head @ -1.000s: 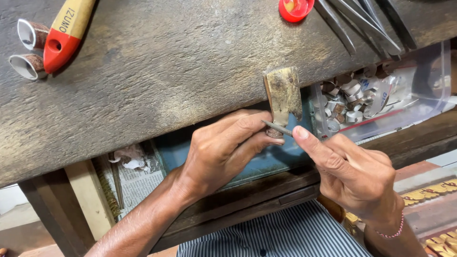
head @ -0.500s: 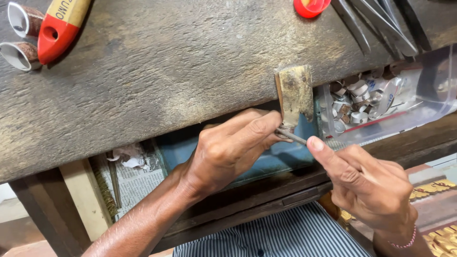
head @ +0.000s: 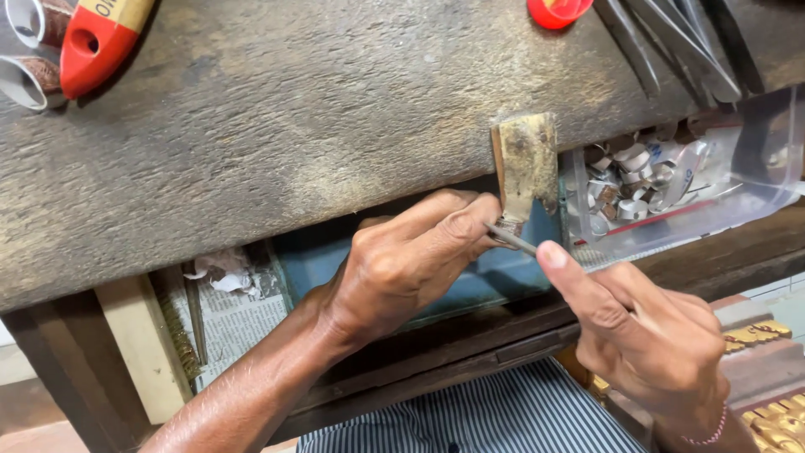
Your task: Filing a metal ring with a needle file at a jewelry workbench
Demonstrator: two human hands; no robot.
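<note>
Pinching a small metal piece [head: 501, 231] with the left hand [head: 402, 268], fingertips closed on it against the lower end of the wooden bench peg [head: 527, 164] jutting from the worn workbench [head: 293, 143]. Gripping a thin file [head: 513, 242] in the right hand [head: 646, 344], forefinger lying along it, tip touching the piece. Doing this well probably meaning bracing firmly on the peg and keeping strokes short and level (pressure light). Failing to make out the piece's shape, fingers covering most of it. Losing the file's handle inside the fist; plastic tray of scraps [head: 662, 180] cut off at right.
</note>
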